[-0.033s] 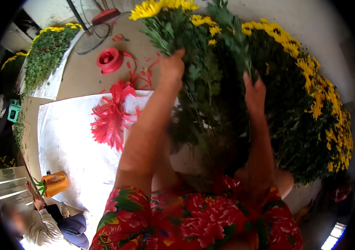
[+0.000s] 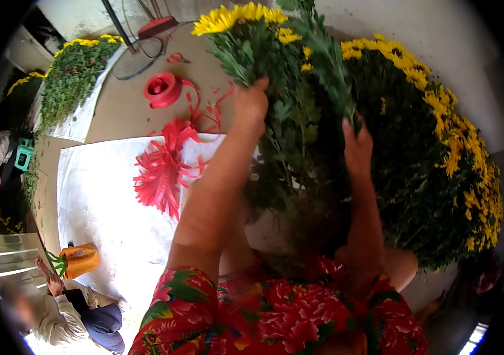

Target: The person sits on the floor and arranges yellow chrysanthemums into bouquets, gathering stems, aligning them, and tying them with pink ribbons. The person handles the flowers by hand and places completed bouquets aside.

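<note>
My left hand (image 2: 251, 105) is closed around a bunch of yellow chrysanthemums (image 2: 246, 50), gripping the green leafy stems below the blooms. Over to the right, my right hand (image 2: 358, 145) pinches a single leafy chrysanthemum stem (image 2: 333, 74), whose top runs out of the picture's upper edge. More cut stems (image 2: 293, 127) hang or lie between my two arms, dark in shadow. Beyond the right hand spreads a large heap of yellow chrysanthemums (image 2: 417, 154), its blooms facing outward along the wall.
Red ribbon ties (image 2: 160, 171) lie on a white sheet (image 2: 104, 195) at left. Behind them are a red ribbon spool (image 2: 162, 90), scissors (image 2: 177, 58) and a broom (image 2: 157, 27). Another flower heap (image 2: 74, 77) is at far left. A seated person (image 2: 65, 313) is beside an orange bag (image 2: 80, 261).
The view has shifted slightly, so the scene sits a little lower and to the right. My right hand has come down a little with its stem; the left still grips the bunch.
</note>
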Tool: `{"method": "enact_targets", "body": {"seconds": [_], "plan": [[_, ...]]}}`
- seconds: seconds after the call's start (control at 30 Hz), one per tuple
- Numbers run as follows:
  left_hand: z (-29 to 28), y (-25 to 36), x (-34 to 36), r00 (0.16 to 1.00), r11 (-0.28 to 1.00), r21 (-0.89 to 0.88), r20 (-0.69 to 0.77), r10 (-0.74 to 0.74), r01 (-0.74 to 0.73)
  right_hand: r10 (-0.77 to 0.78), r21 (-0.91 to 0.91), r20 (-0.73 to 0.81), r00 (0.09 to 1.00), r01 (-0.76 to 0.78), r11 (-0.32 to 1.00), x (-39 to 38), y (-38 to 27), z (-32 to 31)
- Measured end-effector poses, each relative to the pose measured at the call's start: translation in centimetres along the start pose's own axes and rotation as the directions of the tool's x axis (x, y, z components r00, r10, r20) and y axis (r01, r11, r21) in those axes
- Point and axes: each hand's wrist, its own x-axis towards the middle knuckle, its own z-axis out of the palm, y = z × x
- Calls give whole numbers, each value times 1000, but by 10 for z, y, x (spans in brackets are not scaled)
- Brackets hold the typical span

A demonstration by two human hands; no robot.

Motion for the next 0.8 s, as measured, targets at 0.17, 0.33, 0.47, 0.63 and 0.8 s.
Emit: {"method": "enact_targets", "body": {"seconds": [0.17,0.33,0.47,0.63,0.8], "plan": [[0,1,-5,994,980,-178,68,-81,92,182,-143,120,976,-165,976,-51,-3,28],[0,-6,2,993,979,-172,57,-106,114,61,-128,30,998,-57,990,-69,1,40],[7,5,-11,980,966,-171,69,-186,196,-22,-56,21,1000,24,998,-77,22,45],[1,-20,8,991,994,1,-75,-107,108,37,-321,292,956,61,945,-97,16,49],[-6,-34,9,978,970,125,-10,-207,207,100,-318,398,912,35,947,-104,25,44]]}}
